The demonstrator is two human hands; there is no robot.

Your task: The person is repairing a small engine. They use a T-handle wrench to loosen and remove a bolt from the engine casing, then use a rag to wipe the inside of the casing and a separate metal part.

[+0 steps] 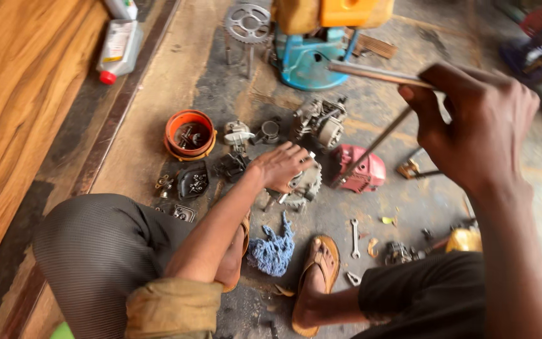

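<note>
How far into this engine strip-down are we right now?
Done: parts lie spread out, small bits in the orange bowl and black tray, red cover off. In hand: left hand steadies the finned engine part; right hand holds a long rod. Left: the carburettor-like assembly is untouched.

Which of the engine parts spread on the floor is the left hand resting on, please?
The left hand rests on the grey finned metal part beside the red cover. The larger grey assembly lies further up, untouched, as does the orange bowl.
</note>
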